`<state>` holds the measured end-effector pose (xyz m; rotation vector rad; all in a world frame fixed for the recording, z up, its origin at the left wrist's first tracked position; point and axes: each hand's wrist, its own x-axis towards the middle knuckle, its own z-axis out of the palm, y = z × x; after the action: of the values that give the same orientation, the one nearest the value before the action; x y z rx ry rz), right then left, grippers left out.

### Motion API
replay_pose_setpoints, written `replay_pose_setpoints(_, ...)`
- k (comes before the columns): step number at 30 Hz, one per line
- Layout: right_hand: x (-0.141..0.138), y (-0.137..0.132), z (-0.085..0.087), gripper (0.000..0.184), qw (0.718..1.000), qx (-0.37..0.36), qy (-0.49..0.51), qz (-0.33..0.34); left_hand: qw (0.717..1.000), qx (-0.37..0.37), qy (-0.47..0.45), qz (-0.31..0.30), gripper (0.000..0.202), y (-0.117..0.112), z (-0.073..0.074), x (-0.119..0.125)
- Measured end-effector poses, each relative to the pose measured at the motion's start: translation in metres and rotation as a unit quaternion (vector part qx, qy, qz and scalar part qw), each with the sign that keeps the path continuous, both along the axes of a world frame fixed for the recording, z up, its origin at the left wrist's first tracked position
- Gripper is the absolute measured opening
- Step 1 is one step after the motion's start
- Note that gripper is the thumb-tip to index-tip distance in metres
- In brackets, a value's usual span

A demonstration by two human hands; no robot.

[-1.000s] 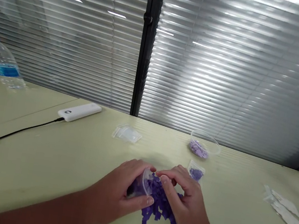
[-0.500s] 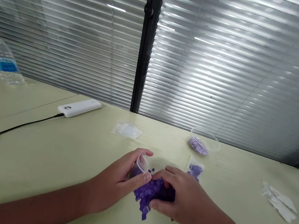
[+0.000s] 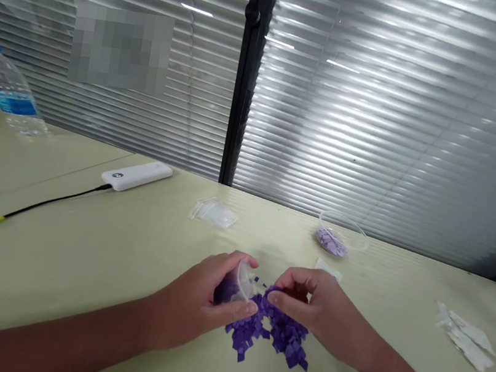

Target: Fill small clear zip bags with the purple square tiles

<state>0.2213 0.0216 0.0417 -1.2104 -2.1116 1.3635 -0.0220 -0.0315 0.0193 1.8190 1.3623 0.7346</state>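
Note:
A pile of small dark purple squares (image 3: pixel 270 332) lies on the pale green table (image 3: pixel 80 248) in front of me. My left hand (image 3: pixel 197 303) is wrapped round a small clear plastic cup (image 3: pixel 241 279) tipped on its side, its mouth facing the pile, with purple pieces inside. My right hand (image 3: pixel 309 307) hovers over the pile with thumb and fingers pinched on a few purple squares close to the cup's mouth.
A clear dish of pale purple pieces (image 3: pixel 335 239) stands behind my right hand, a small bag (image 3: pixel 328 267) just before it. Empty clear bags (image 3: pixel 215 212) lie further left. A white power bank (image 3: pixel 136 175) with black cable, a water bottle (image 3: pixel 7 94) and white scraps (image 3: pixel 468 337) are around.
My right hand rose from pressing on the pile to a pinch near the cup's mouth. The pile spread out to the right. My left hand keeps the tipped cup.

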Motion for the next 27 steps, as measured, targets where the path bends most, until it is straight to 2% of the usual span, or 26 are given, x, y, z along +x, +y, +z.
replay_pose_setpoints(4,-0.01,-0.008,0.002,0.034,0.986,-0.077,0.131,-0.068,0.997,0.069,0.02,-0.024,0.048,0.0,-0.001,0.001)
replay_pose_setpoints(7,-0.018,-0.017,-0.002,0.037,0.978,-0.093,0.159,-0.101,0.994,0.093,0.027,-0.057,0.042,-0.001,-0.001,0.001)
replay_pose_setpoints(13,-0.022,-0.022,-0.003,0.035,0.97,-0.129,0.192,-0.077,0.991,0.094,-0.013,-0.094,0.037,-0.001,0.002,0.002)
replay_pose_setpoints(16,-0.018,-0.016,-0.005,0.036,0.975,-0.079,0.182,-0.1,0.992,0.081,-0.041,-0.084,0.036,-0.001,0.002,0.002)
replay_pose_setpoints(19,-0.012,-0.009,-0.01,0.037,0.984,-0.022,0.146,-0.101,0.996,0.025,-0.072,-0.055,0.041,0.0,0.002,0.001)
replay_pose_setpoints(21,-0.009,-0.006,-0.013,0.036,0.993,0.012,0.096,-0.062,0.995,-0.027,-0.092,-0.033,0.046,0.0,0.001,0.0)
replay_pose_setpoints(23,-0.009,-0.006,-0.014,0.033,0.996,0.082,0.037,-0.006,0.992,-0.061,-0.112,-0.016,0.049,0.001,0.0,0.0)
replay_pose_setpoints(27,-0.009,-0.011,-0.017,0.016,0.966,0.244,-0.017,0.078,0.988,-0.055,-0.145,-0.003,0.05,0.002,-0.003,0.0)
